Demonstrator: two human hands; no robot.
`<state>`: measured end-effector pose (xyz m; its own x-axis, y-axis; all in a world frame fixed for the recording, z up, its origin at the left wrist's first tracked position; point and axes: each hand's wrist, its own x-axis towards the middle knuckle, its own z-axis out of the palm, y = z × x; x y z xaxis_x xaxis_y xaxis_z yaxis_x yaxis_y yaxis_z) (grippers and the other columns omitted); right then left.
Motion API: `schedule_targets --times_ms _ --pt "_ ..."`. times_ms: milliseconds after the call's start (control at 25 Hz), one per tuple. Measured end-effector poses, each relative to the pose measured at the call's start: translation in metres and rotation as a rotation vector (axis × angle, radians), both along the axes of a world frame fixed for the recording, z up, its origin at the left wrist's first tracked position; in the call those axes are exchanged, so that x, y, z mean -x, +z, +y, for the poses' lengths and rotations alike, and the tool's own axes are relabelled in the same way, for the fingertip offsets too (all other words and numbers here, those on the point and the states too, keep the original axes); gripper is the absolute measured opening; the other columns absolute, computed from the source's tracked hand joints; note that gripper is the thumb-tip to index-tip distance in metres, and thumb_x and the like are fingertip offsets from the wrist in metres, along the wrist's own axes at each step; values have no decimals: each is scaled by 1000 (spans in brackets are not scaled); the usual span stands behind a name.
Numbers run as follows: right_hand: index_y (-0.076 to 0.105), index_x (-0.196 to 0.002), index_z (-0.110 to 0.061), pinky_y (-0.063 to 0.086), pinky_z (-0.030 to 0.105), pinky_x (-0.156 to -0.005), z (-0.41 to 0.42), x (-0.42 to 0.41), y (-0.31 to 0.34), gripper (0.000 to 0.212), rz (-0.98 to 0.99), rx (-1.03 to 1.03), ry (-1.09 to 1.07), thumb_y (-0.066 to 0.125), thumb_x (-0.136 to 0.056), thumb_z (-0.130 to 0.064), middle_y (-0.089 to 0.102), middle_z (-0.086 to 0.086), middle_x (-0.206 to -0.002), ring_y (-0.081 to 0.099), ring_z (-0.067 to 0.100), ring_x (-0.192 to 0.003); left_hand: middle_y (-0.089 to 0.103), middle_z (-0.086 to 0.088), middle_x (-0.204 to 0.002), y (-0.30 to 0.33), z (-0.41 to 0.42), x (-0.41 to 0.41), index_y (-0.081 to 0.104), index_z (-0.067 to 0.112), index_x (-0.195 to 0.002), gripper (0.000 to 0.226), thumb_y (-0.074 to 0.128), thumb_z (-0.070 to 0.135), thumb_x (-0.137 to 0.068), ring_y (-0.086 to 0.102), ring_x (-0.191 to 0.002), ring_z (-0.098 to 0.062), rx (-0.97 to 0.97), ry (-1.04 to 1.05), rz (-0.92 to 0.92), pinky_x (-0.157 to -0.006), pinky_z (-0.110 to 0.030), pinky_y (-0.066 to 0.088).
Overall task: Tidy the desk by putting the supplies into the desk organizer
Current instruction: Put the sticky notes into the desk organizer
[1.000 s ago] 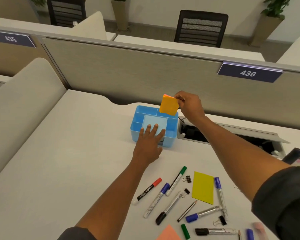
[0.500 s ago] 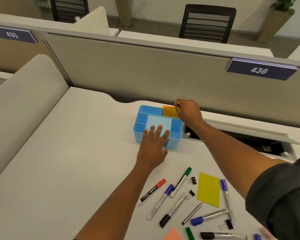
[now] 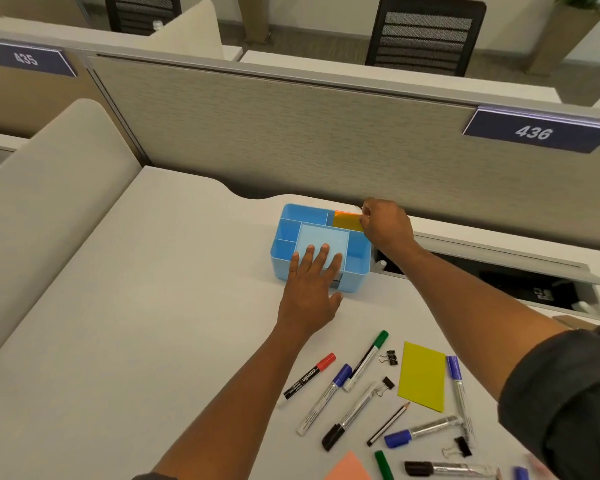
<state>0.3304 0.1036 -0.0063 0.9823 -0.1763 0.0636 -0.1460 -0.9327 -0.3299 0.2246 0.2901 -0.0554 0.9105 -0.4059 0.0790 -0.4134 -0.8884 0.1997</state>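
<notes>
A blue desk organizer with several compartments stands near the back of the white desk. My left hand lies flat with straight fingers on its front edge and middle section. At the organizer's back right corner my right hand pinches an orange sticky-note pad, which sits low inside the back right compartment. On the desk in front lie several markers, a pencil, a yellow sticky pad, a salmon pad and black binder clips.
A grey partition with the sign 436 rises right behind the organizer. An open cable tray is sunk into the desk to the right. A curved beige side panel borders the desk's left.
My right hand has lowered the orange pad from above the organizer down into its back right compartment. My left hand has stayed on the organizer's front.
</notes>
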Motion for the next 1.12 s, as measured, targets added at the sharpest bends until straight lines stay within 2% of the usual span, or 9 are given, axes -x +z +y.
schedule_targets --times_ms 160,440,520,600,640,720,800,1000,1120 --pt "56 -119 -13 45 31 -74 -9 6 15 33 -22 -29 2 55 -96 -37 65 9 -113 61 24 -97 -1 -1 -162 2 1 1 7 26 -154 78 48 52 -94 -7 -149 -23 24 -6 36 -120 -44 -7" --pt "59 -114 -12 47 34 -76 -50 81 39 28 -98 -96 -39 52 -96 -33 67 8 -111 61 26 -97 3 -4 -162 17 -8 39 5 14 -154 77 51 35 -97 -5 -149 -19 294 110 -26 -121 -40 6" --pt "60 -109 -11 44 31 -71 -60 111 38 25 -98 -118 -45 50 -96 -30 67 9 -105 60 26 -92 13 -7 -161 18 -21 63 15 12 -153 71 53 31 -96 5 -149 -21 329 76 -51 -121 -40 12" --pt "59 -102 -12 44 32 -67 -72 146 33 20 -75 -129 -58 50 -96 -29 67 9 -96 59 23 -83 39 -7 -151 16 -38 89 43 13 -143 52 57 25 -94 34 -140 -25 336 -39 -74 -115 -42 31" --pt "59 -103 -13 46 32 -69 -78 162 28 19 -64 -139 -78 50 -96 -28 67 9 -96 60 22 -83 53 -4 -140 17 -48 99 56 16 -132 40 58 22 -93 48 -128 -24 322 -103 -48 -107 -42 40" --pt "60 -113 -11 47 31 -77 -91 196 16 24 -40 -180 -150 51 -97 -26 67 9 -105 62 23 -92 62 5 -126 20 -69 114 64 25 -120 28 54 23 -95 55 -114 -20 251 -193 115 -97 -37 40" --pt "60 -117 -10 46 30 -83 -102 231 3 26 -18 -218 -222 52 -97 -25 67 8 -111 63 24 -98 59 7 -130 20 -89 123 60 30 -125 32 53 29 -94 50 -116 -17 183 -225 242 -98 -36 35" --pt "60 -114 -14 46 26 -84 -117 311 -25 20 33 -262 -255 54 -96 -21 68 5 -110 62 20 -99 33 1 -152 6 -124 131 33 26 -145 73 65 47 -83 31 -137 -22 -86 -316 284 -110 -44 25" --pt "61 -114 -14 50 31 -85 -120 335 -33 21 55 -280 -262 55 -94 -18 69 3 -109 62 19 -100 31 0 -150 0 -137 130 28 24 -145 82 69 48 -78 26 -137 -24 -193 -349 286 -110 -47 22"
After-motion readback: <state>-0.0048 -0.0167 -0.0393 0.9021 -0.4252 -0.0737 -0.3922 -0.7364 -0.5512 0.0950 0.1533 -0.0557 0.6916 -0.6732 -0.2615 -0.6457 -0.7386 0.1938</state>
